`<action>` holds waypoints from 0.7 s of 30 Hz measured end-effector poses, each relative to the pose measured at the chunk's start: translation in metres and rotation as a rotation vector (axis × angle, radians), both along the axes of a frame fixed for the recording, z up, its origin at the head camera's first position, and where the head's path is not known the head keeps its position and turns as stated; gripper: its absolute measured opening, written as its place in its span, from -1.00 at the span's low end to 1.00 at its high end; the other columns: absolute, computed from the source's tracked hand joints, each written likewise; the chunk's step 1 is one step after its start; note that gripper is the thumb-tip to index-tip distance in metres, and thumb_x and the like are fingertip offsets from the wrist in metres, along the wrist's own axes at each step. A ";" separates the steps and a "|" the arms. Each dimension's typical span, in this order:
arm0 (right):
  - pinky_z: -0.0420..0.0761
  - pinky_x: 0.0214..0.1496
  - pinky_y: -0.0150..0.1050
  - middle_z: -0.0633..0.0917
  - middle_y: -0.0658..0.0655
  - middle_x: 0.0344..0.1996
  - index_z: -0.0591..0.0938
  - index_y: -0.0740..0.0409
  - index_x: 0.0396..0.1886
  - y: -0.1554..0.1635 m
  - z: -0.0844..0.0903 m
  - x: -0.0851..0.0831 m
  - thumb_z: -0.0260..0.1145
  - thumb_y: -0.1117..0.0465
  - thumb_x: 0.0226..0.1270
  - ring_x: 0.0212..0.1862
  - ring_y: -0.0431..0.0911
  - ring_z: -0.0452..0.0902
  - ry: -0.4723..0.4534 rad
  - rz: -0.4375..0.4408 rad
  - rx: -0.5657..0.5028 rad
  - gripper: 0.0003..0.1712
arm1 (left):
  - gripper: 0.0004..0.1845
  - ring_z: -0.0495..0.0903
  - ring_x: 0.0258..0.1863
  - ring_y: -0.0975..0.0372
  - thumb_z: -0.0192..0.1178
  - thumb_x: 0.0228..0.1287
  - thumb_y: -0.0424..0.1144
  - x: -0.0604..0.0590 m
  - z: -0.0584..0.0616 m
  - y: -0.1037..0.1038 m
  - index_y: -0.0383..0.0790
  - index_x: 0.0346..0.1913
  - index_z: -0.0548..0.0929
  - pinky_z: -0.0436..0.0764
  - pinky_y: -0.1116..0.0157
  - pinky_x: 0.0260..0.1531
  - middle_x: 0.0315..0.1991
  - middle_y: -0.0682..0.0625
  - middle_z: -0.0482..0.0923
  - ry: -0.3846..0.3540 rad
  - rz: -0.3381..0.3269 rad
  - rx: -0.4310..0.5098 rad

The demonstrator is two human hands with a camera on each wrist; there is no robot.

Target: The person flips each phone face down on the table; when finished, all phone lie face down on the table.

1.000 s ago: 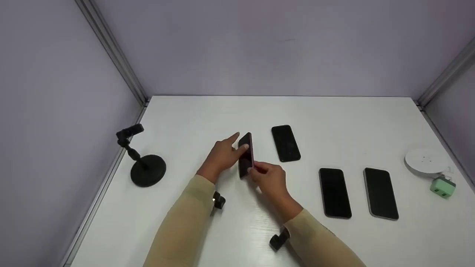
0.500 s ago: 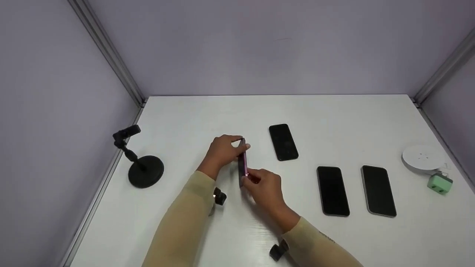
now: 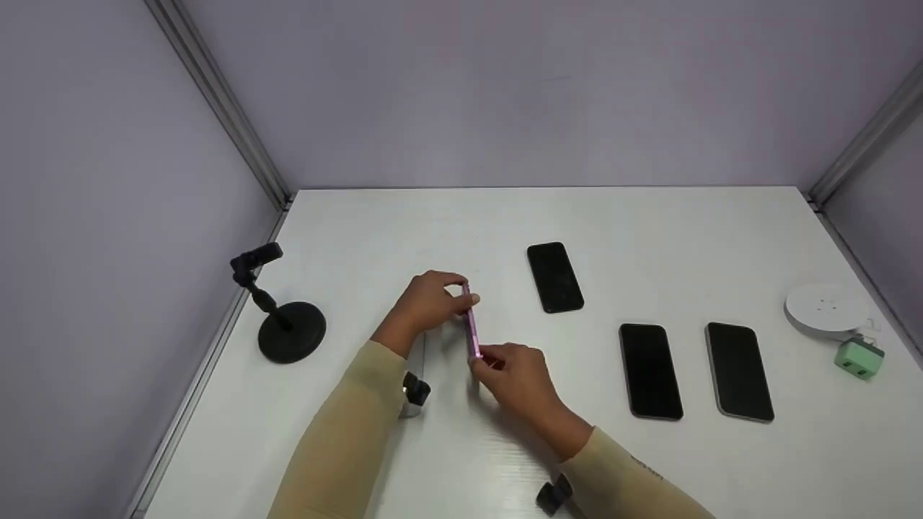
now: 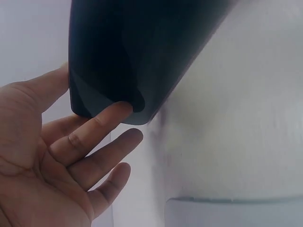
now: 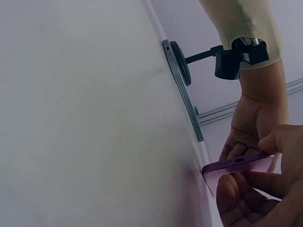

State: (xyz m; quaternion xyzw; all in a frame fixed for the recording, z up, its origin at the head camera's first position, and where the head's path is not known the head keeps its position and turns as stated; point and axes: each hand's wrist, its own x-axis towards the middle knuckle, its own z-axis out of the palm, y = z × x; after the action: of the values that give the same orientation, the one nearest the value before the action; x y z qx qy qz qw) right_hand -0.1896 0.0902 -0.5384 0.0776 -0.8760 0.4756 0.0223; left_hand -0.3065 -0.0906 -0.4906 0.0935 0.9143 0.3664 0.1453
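Spreading across the whole scene, one white tabletop point(image 3: 447, 231) carries everything, walled by pale lilac panels. One black stand point(image 3: 285, 321) with a round base and a jointed arm sits near its left edge. One white round puck point(image 3: 826, 310) lies at the far right, with one small green plug point(image 3: 859, 358) just beside it. Three dark phones point(image 3: 554, 277) lie flat, screens up: one toward the middle, two side by side further right, all well apart from the hands.

A fourth phone, the pink phone point(image 3: 471, 328), stands on its long edge on the tabletop left of centre, so only its thin pink rim shows from above. Its screen is black and glossy with rounded corners; the right wrist view shows a pink bottom edge with a port slot and small holes.

The left hand point(image 3: 425, 303) pinches the phone's far end, fingers curled over it. The right hand point(image 3: 515, 375) grips the near end between thumb and fingers.
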 end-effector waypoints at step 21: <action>0.43 -0.38 -0.25 0.60 -0.03 -0.51 0.75 0.11 -0.32 0.013 0.002 0.006 0.63 -0.32 0.19 -0.37 -0.14 0.45 -0.204 0.083 0.146 -0.42 | -0.09 0.60 0.47 0.09 0.70 0.17 -0.05 0.005 -0.002 -0.031 -0.02 0.58 0.54 0.44 -0.05 0.58 0.37 0.01 0.72 -0.116 -0.266 0.036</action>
State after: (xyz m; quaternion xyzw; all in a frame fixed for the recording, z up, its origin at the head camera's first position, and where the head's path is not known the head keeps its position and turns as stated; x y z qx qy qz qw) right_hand -0.1833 0.1030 -0.5361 0.0663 -0.9020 0.4166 -0.0922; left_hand -0.3012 -0.1217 -0.4925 0.1950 0.8771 0.3651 0.2436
